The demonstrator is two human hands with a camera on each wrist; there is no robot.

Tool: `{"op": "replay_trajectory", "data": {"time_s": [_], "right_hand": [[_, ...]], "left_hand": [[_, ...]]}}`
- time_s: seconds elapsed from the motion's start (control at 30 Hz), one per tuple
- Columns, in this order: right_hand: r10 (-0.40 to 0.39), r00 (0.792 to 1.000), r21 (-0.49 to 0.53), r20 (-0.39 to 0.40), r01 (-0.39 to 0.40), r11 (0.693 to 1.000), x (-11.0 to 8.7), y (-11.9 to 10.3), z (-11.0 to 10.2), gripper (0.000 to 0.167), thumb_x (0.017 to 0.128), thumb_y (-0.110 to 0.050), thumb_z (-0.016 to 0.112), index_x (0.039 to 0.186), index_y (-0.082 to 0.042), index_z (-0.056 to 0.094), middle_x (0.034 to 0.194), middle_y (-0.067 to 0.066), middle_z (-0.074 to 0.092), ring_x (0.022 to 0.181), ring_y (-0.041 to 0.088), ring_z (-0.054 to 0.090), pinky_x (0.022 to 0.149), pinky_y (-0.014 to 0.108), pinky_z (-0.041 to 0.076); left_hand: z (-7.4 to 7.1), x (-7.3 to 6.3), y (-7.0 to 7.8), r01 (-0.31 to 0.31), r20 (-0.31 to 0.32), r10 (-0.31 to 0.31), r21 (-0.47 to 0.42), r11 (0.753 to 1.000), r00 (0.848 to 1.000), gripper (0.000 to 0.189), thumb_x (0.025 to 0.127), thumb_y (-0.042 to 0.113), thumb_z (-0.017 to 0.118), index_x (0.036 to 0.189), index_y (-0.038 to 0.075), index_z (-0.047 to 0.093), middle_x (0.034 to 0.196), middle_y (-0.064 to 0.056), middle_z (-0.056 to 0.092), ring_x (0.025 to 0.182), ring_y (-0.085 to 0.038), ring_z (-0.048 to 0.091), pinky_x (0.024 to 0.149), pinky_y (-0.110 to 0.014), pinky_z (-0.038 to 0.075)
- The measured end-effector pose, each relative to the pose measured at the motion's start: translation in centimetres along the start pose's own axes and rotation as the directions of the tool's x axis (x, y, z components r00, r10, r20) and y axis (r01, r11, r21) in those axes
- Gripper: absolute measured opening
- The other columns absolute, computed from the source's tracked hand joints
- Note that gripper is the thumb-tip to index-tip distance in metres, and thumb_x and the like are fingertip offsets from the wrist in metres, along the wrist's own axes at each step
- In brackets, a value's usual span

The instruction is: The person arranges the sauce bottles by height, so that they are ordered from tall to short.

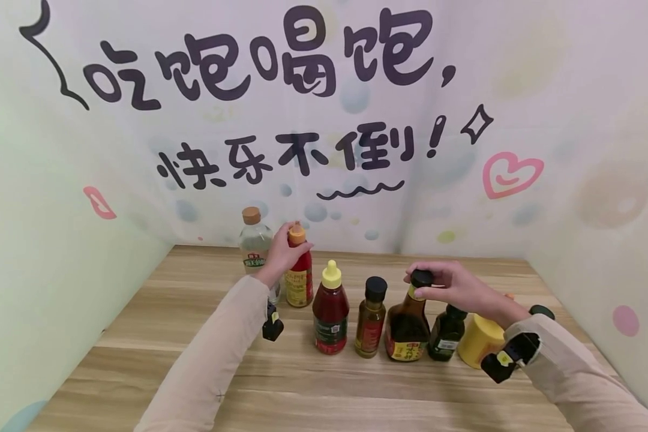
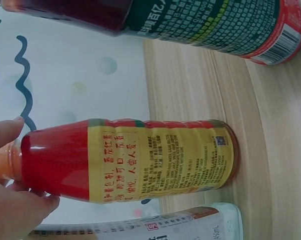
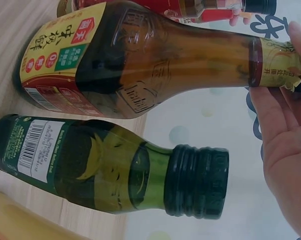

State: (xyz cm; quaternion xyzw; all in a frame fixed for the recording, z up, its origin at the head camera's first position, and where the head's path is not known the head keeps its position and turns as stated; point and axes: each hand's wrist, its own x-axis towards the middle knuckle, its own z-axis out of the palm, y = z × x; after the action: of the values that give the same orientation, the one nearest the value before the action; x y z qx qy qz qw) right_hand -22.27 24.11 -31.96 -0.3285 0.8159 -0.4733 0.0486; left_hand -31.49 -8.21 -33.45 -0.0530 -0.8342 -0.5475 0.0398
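My left hand grips the neck of a ketchup bottle, red with a yellow label, its orange cap partly covered by the fingers. The bottle stands upright at the back of the group in the head view. With my right hand I hold a soy sauce bottle round its neck, just under the black cap; it is brown glass with a red and yellow label. A small green glass bottle with a dark screw cap is right next to it. Left of the soy sauce stands a slim dark-capped bottle.
A yellow-capped red sauce bottle stands between my hands. Behind my left wrist is a clear bottle with a brown cap. A yellow container sits beneath my right wrist. The wooden table meets a printed backdrop.
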Motion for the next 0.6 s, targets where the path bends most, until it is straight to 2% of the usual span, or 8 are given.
{"op": "replay_trajectory", "data": {"time_s": [0.23, 0.4, 0.6], "right_hand": [[0.006, 1.000, 0.006, -0.001, -0.006, 1.000, 0.0, 0.0, 0.1, 0.030, 0.082, -0.008, 0.062, 0.111, -0.003, 0.054, 0.108, 0.016, 0.057, 0.092, 0.017, 0.060, 0.073, 0.028, 0.050], [0.005, 1.000, 0.005, -0.008, -0.005, 1.000, 0.0, -0.1, 0.1, 0.030, 0.082, -0.008, 0.062, 0.110, -0.002, 0.054, 0.108, 0.016, 0.057, 0.091, 0.016, 0.060, 0.073, 0.029, 0.051], [-0.033, 0.999, 0.010, -0.009, 0.033, 0.999, 0.1, -0.2, 0.1, 0.028, 0.082, -0.004, 0.061, 0.109, 0.000, 0.054, 0.106, 0.017, 0.058, 0.090, 0.016, 0.061, 0.071, 0.029, 0.051]], "left_hand": [[-0.5, -0.2, 0.6, -0.017, 0.022, 0.018, -0.032, 0.999, 1.000, 0.060, 0.083, 0.014, 0.061, 0.134, 0.011, 0.029, 0.133, -0.014, 0.037, 0.119, -0.030, 0.038, 0.096, -0.044, 0.033], [-1.2, -0.5, 1.3, -0.062, 0.034, 0.063, -0.016, 0.998, 0.997, 0.063, 0.082, 0.017, 0.063, 0.135, 0.013, 0.028, 0.138, -0.012, 0.032, 0.127, -0.027, 0.027, 0.100, -0.046, 0.027], [-2.1, -1.3, 2.5, -0.115, 0.061, 0.114, 0.012, 0.993, 0.992, 0.066, 0.081, 0.019, 0.065, 0.136, 0.014, 0.028, 0.139, -0.009, 0.032, 0.128, -0.024, 0.025, 0.101, -0.045, 0.025]]}}
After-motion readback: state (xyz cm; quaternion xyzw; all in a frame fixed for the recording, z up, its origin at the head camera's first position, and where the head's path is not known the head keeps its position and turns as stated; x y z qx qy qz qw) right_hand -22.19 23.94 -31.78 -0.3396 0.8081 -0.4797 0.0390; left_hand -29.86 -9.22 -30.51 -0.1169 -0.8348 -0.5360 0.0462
